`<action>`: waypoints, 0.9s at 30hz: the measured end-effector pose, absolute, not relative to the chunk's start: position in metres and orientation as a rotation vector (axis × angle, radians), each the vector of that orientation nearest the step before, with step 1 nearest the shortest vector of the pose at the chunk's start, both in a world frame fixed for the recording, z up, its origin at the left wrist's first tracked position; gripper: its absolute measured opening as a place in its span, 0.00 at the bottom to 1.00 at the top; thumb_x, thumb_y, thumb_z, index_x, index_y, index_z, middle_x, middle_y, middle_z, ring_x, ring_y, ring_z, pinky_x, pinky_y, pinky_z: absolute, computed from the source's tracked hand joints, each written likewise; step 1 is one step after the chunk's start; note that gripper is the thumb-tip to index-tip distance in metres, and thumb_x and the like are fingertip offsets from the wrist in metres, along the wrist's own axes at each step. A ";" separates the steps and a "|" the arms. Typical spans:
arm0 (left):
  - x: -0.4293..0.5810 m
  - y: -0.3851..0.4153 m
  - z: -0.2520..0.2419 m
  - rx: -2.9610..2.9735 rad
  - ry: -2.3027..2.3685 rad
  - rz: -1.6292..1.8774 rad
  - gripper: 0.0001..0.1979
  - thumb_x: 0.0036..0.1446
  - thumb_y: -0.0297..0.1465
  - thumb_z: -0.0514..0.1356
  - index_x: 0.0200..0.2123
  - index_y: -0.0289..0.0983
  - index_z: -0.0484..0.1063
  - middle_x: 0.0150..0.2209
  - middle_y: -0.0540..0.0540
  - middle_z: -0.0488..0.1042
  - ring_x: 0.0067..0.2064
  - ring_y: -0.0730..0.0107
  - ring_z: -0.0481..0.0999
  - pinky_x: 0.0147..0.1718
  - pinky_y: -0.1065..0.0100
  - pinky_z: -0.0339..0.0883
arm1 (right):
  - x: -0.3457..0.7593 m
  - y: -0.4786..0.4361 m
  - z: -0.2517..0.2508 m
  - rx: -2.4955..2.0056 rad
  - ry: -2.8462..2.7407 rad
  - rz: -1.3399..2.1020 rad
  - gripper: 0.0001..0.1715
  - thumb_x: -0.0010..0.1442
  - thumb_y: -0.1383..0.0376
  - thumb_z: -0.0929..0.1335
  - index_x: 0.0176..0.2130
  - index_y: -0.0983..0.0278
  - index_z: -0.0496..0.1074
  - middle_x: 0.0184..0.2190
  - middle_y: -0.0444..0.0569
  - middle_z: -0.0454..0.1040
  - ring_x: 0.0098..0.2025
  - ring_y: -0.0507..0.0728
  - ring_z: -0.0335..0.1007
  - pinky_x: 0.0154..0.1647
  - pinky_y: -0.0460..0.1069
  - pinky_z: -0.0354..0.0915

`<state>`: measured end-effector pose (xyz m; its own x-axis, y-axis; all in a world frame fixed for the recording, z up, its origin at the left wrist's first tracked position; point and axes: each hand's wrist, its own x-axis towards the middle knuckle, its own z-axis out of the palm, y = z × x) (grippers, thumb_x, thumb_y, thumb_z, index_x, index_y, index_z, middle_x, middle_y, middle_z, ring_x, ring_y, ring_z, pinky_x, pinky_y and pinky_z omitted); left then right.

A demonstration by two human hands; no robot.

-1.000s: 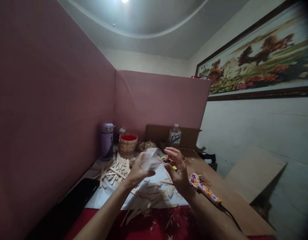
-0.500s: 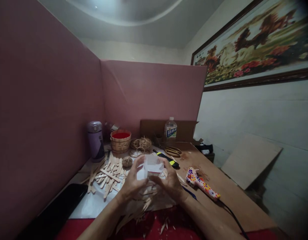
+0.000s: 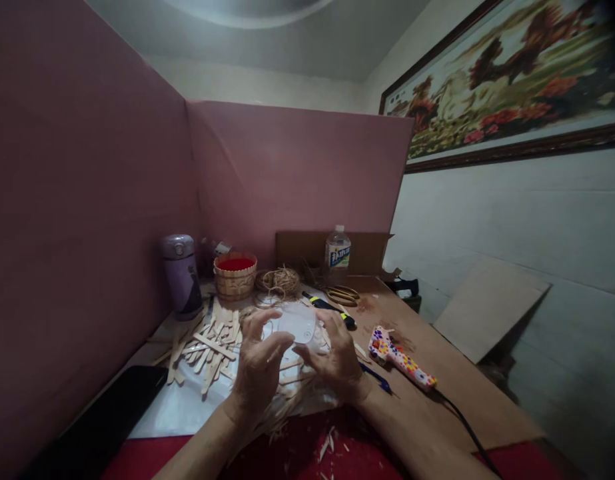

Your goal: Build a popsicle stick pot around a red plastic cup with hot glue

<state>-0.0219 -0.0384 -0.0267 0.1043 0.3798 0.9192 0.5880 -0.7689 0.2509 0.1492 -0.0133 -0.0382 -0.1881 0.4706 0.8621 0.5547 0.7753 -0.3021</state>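
Note:
Between my two hands is a small translucent plastic container (image 3: 298, 324), tilted with a flat, rounded-corner face towards me. My left hand (image 3: 260, 360) curls around its left side, the thumb near the lower edge. On the opposite side, my right hand (image 3: 337, 357) grips it with bent fingers and thumb. Beneath the hands lie loose wooden craft sticks, partly hidden. More craft sticks (image 3: 214, 343) form a pile to the left on a white sheet (image 3: 162, 417).
Behind stand a purple flask (image 3: 181, 277), a wooden bucket (image 3: 234, 280) with red inside, coiled twine (image 3: 280, 283) and a plastic bottle (image 3: 338, 253). Scissors (image 3: 343, 295), a utility knife (image 3: 334, 312), a blue pen-like tool (image 3: 377, 378) and a corded flowered glue gun (image 3: 402, 360) lie rightward.
The container has turned in my hands, so a flat face now shows instead of its open-looking interior. Both hands have shifted with it, and the view has tipped slightly down.

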 end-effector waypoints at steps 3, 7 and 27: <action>-0.022 -0.037 -0.027 -2.242 -0.975 -1.821 0.08 0.58 0.22 0.57 0.34 0.40 0.71 0.45 0.46 0.66 0.48 0.65 0.67 0.45 0.62 0.64 | 0.150 -0.015 -0.036 -0.800 -1.826 -0.129 0.34 0.55 0.54 0.70 0.56 0.62 0.60 0.49 0.56 0.69 0.51 0.63 0.64 0.53 0.60 0.63; -0.020 -0.037 -0.027 -2.351 -1.008 -2.007 0.09 0.60 0.22 0.55 0.34 0.41 0.71 0.43 0.48 0.68 0.47 0.68 0.69 0.47 0.66 0.63 | 0.152 -0.020 -0.034 -0.837 -1.835 -0.037 0.35 0.55 0.51 0.70 0.56 0.62 0.60 0.51 0.56 0.68 0.54 0.64 0.64 0.55 0.60 0.62; -0.028 -0.041 -0.026 -2.331 -1.271 -2.147 0.09 0.62 0.31 0.49 0.33 0.40 0.67 0.42 0.45 0.68 0.48 0.62 0.67 0.49 0.60 0.59 | 0.153 -0.023 -0.038 -0.923 -1.803 0.001 0.38 0.55 0.52 0.70 0.58 0.63 0.56 0.50 0.59 0.72 0.53 0.65 0.70 0.52 0.59 0.68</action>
